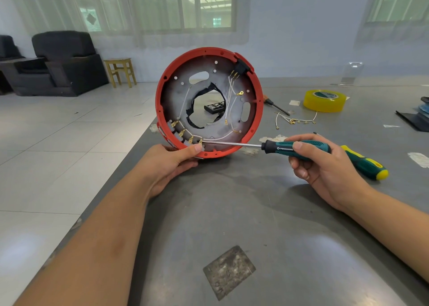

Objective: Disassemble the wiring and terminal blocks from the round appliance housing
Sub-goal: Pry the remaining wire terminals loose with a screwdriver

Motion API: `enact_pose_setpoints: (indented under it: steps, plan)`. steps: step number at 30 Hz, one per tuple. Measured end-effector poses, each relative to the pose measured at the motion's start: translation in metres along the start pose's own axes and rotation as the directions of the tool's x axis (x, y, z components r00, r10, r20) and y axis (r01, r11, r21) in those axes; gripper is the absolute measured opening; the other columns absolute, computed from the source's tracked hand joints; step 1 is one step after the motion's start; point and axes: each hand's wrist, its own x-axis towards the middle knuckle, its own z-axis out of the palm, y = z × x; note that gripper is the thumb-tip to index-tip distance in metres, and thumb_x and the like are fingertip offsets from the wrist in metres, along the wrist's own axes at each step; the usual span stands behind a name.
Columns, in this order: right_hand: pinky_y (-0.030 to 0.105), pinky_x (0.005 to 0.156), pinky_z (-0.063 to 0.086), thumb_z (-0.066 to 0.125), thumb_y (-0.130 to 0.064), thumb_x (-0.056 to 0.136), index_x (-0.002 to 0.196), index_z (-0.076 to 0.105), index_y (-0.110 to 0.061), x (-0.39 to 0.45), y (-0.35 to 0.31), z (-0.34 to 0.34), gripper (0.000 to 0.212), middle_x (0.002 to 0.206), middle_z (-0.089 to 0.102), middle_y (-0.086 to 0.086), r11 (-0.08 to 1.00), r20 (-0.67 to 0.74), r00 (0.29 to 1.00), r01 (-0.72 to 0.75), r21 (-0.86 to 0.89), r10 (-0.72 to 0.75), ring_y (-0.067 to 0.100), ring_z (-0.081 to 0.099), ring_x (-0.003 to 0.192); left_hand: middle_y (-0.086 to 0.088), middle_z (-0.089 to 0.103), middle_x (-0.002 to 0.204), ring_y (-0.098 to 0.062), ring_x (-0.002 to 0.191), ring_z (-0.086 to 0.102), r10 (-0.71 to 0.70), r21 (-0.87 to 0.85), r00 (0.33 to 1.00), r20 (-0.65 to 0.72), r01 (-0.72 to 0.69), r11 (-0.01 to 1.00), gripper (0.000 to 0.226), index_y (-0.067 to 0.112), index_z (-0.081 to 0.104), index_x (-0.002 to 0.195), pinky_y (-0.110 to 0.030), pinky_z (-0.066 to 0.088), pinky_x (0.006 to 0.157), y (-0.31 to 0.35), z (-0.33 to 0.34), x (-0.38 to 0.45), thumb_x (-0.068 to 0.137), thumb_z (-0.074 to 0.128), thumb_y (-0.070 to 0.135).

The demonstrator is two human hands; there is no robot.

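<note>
1. We have the round red plastic appliance housing (210, 101) standing on edge near the left side of the grey metal table (267, 213), open face toward us, tilted slightly.
2. Our left hand (171, 164) grips the housing's bottom rim, thumb curled over the edge just beside the lowest brass terminal.
3. Our right hand (325, 166) is wrapped around the handle of the green-and-black screwdriver (278, 146). Its shaft lies nearly level and the tip touches the lowest brass terminal (200, 141).
4. A row of brass spade terminals (182, 132) sits along the lower-left inner wall; thin white wires (222, 137) run from them across the grey inner plate up to the black switch block (242, 67) at upper right.
5. On the table behind the right hand: a green-and-yellow screwdriver (364, 161). Further back: a loose bundle of white wires with brass ends (294, 120), a roll of yellow tape (325, 100), a thin dark-shafted screwdriver (277, 106).
</note>
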Motion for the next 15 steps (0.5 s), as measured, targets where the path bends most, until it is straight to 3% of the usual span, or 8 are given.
enact_pose_setpoints:
  steps: [8,15]
  plan:
    - [0.023,0.046,0.043,0.074,-0.024,0.082,0.106,0.075,-0.012,0.001,0.001,-0.0011,0.027,0.071,0.06,0.018,1.0,-0.004,1.0,0.004,-0.001,-0.004,0.022,0.047,0.053,-0.013,0.08,0.107,-0.032,0.094,0.079,-0.034,-0.071,0.999,0.031,0.036,0.997,0.063,0.01,0.065,0.122,-0.024,0.062,0.067,0.0004,0.0004,-0.0034,0.067,0.091,0.027]
    - [0.022,0.047,0.042,0.088,-0.037,0.07,0.104,0.077,-0.008,0.0041,0.001,-0.0053,0.046,0.08,0.061,0.021,0.998,-0.07,0.996,0.051,0.044,-0.048,0.022,0.047,0.062,-0.018,0.079,0.109,-0.034,0.096,0.079,-0.041,-0.233,0.999,0.031,0.047,0.971,0.063,0.007,0.062,0.121,-0.025,0.063,0.068,-0.0029,0.0065,-0.0017,0.066,0.09,0.016]
